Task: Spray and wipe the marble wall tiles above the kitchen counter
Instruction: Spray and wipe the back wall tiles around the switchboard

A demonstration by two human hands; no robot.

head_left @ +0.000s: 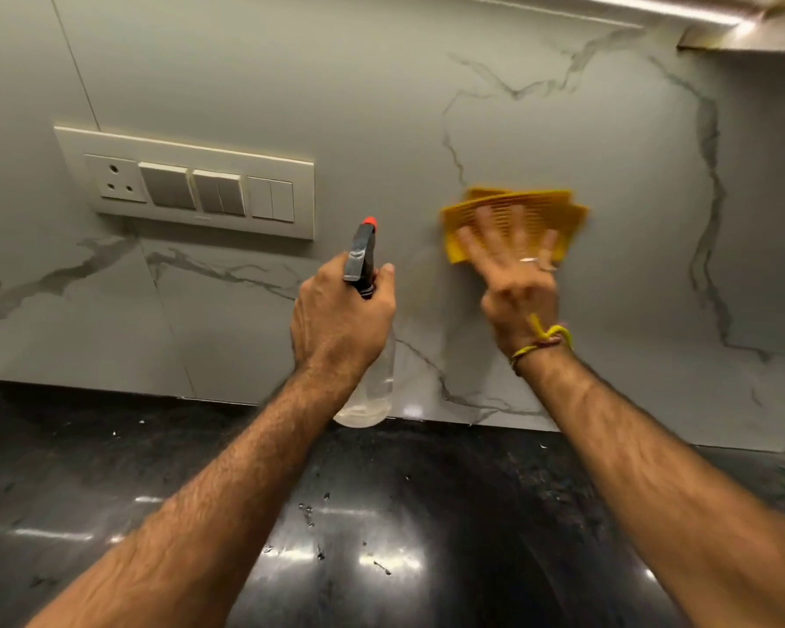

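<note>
The right hand point(515, 269) presses a ribbed yellow cloth point(515, 215) flat against the marble wall tiles point(608, 174), fingers spread and straight. Unwiped veined tile extends right and upward of the cloth. The left hand point(341, 319) grips the neck of a clear spray bottle point(368, 392), held upright, nozzle toward the wall, above the glossy black table point(381, 537).
</note>
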